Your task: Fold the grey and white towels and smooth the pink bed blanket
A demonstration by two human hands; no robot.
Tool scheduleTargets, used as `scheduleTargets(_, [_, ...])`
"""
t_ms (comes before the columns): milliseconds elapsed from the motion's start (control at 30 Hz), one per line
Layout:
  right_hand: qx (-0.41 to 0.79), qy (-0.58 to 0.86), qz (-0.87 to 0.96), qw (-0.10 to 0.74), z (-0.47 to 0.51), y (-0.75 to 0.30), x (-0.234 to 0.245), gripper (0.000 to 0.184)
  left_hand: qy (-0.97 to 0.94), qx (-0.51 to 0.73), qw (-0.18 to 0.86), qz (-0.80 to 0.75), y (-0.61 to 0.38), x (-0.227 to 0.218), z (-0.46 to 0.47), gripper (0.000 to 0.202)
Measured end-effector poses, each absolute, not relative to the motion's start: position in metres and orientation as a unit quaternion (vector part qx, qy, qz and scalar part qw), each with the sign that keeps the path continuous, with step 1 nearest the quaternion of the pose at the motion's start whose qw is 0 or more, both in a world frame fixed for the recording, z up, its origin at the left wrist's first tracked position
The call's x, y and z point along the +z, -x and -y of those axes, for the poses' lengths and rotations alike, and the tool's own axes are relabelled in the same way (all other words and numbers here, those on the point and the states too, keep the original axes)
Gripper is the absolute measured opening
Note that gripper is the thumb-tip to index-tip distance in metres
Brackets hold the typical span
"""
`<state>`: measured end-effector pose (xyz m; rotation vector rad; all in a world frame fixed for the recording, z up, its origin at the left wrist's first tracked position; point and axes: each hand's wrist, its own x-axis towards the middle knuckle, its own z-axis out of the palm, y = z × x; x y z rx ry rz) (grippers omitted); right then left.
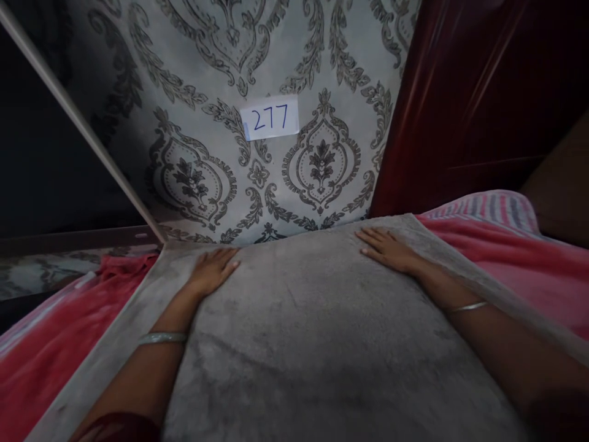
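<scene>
A grey, plush-looking cloth point(294, 319) lies spread out before me, its far edge close to the wall. Near its far left corner, my left hand point(212, 270) rests palm down on it, fingers stretched out. My right hand point(386, 248) lies flat near the far right corner, fingers apart. Neither hand grips anything. Each wrist has a bangle. Under the grey cloth, a red and pink cloth point(83, 325) shows on the left and again on the right.
Patterned wallpaper point(211, 184) covers the wall ahead, with a paper label point(270, 118) marked 277. A large dark screen point(55, 141) stands at the left. On the right are a dark red wooden panel point(451, 110) and a striped pink and white fabric point(497, 209).
</scene>
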<state>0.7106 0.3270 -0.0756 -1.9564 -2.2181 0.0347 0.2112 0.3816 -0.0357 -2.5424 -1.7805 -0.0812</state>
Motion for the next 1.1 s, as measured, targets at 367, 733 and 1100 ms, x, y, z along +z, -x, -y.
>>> scheduleTargets(367, [0.000, 0.821, 0.569, 0.039, -0.319, -0.772, -0.069, 0.066, 0.647, -0.052, 0.018, 0.760, -0.150, -0.024, -0.382, 0.066])
scheduleTargets(733, [-0.031, 0.831, 0.553, 0.053, -0.323, -0.775, -0.076, 0.062, 0.613, -0.113, 0.004, 0.782, -0.136, -0.029, -0.389, 0.069])
scheduleTargets(1100, [-0.049, 0.832, 0.550, 0.063, -0.314, -0.758, -0.073, 0.064, 0.584, -0.099, 0.021, 0.806, -0.155, -0.020, -0.379, 0.065])
